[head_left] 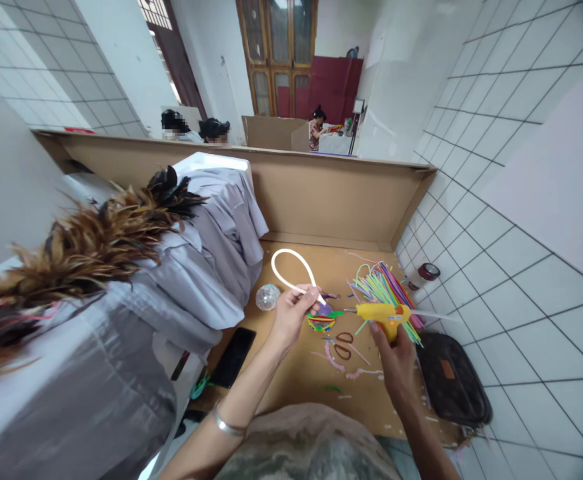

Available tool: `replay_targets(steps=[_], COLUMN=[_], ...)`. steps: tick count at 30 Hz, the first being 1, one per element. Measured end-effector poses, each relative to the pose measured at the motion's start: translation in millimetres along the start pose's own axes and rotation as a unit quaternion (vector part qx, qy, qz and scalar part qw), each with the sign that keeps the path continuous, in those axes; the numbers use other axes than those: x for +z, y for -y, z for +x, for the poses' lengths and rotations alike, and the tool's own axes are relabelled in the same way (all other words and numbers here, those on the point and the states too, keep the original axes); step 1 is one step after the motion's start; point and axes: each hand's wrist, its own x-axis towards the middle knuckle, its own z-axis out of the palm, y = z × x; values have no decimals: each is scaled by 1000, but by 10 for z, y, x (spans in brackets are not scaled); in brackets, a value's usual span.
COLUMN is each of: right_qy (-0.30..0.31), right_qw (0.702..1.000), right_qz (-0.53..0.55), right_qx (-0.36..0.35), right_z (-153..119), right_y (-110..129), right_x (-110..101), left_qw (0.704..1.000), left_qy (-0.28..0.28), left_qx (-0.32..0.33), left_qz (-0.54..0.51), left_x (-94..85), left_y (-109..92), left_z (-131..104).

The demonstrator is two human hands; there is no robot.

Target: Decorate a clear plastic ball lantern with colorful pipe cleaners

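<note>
My left hand (293,312) pinches the ends of a white cord (294,253) bent into a teardrop loop, which stands out away from me above the table. In my right hand (396,353) is a yellow hot glue gun (382,313), its nozzle pointing left toward the cord's ends and a pale glue stick (436,315) jutting from its back. A small colourful striped item (321,324) with purple and green parts lies just beyond my left fingertips, partly hidden. Between my hands, scissors (343,347) with reddish-brown handles rest on the brown tabletop (291,380).
Colourful pipe cleaners (379,283) are piled at the right, near a dark zip case (451,380) and a tape roll (428,271). To the left are a black phone (234,358), a clear ball (267,297) and grey cloth (206,253) with brown feathers (106,230). A cardboard wall (331,203) borders the back.
</note>
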Motion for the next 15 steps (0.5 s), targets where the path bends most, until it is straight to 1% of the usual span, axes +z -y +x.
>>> replay_targets(steps=[1,2,4,7,9,12,13,15], right_qy=[-7,2,8,5,2,5,9,16], right_qw=[1000,1000,1000,1000,1000,1000,1000,1000], right_qz=[7,14,11,-8,-21,-16,-6,11], right_qx=[11,13,5,-6,-7,-7,-6,4], right_z=[-15,-26,-40,-43,-39,-37,-40,-52], right_y=[98,182,304,388,412,478,514,608], right_x=[-8,-14,-17,2,19,32,31,25], left_qw=[1000,1000,1000,1000,1000,994,987,962], left_qy=[2,3,5,6,8,32,43,56], left_qx=[1,2,6,13,5,-49,-75,-130], left_qz=[3,6,12,17,1,-88,-134,-234], left_x=[-1,-3,-15,-50,-79,-110,-112,-98], left_y=[-13,-26,-46,-66,-85,-145,-173,-229], left_z=[0,0,0,2,4,2,-3,-21])
